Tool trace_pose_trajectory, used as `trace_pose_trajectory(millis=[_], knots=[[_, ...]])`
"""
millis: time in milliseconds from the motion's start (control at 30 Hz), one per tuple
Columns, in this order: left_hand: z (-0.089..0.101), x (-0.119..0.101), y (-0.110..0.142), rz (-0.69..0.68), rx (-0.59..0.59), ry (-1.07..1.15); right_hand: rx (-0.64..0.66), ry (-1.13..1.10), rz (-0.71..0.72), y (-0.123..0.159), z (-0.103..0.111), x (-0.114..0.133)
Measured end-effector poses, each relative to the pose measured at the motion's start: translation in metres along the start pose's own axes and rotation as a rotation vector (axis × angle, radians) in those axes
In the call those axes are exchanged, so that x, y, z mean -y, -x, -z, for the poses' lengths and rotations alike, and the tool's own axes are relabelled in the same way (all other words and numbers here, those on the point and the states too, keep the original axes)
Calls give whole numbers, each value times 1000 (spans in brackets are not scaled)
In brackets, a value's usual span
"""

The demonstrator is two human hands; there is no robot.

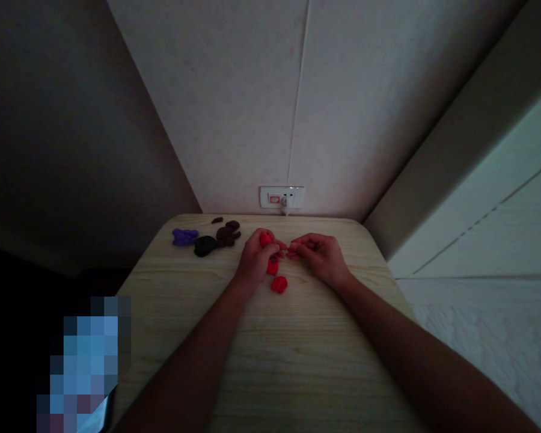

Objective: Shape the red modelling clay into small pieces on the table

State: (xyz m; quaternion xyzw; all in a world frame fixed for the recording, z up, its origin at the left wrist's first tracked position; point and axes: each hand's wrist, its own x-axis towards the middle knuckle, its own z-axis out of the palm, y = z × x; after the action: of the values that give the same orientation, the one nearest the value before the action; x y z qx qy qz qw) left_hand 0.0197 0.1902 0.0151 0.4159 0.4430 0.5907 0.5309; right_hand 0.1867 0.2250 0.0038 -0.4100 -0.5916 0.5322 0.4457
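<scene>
My left hand (pixel 258 255) is closed around a piece of red modelling clay (pixel 265 239), which shows between thumb and fingers. Just to the left hand's right, my right hand (pixel 318 252) has its thumb and fingertips pinched together. Whatever is between them is too small and dim to make out. The two hands' fingertips nearly meet. Under the left hand a second red clay piece (pixel 273 267) shows in part. Closer to me on the table lies a loose red clay lump (pixel 279 284).
On the wooden table (pixel 270 361), back left, lie purple clay (pixel 184 237), black clay (pixel 205 246) and brown clay pieces (pixel 228 234). A wall socket (pixel 282 197) with a plug sits behind the table edge. A lit, pixelated screen (pixel 90 367) is at lower left.
</scene>
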Motion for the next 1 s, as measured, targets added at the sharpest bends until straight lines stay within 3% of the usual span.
trace_pose_trajectory(millis=[500,700,1000], knots=[[4,5,-3,44,83,111,-15,104,75,-1,2,-3],[1,3,-2,43,35,46,-35,50,72,-4,3,-4],[0,1,-1,-23,52,-46,-49,76,34,0,0,2]])
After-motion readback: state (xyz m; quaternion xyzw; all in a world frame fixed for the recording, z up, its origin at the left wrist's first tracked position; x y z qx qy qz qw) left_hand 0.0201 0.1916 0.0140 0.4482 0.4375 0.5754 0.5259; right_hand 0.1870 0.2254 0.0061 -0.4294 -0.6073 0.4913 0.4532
